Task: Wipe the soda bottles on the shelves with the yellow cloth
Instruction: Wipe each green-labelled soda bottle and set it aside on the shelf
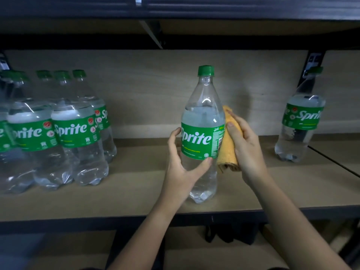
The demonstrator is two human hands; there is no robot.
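One soda bottle (202, 133) stood in the middle of the wooden shelf (136, 191), near the front edge. The left hand (181, 168) held it low down, with the fingers curled round its left side and the thumb across the front. The right hand (243, 145) gripped the yellow cloth (227, 152) and pressed it on the bottle's side, at about 3 o'clock from the label.

This bottle looked like the one being wiped, and I could not tell how much of it was clean. A bunch of bottles (58, 133) waited at 9 o'clock, well apart. One more bottle (300, 125) stood alone at 3 o'clock. I could not tell if those were wiped, so a lot of the job may have been left.
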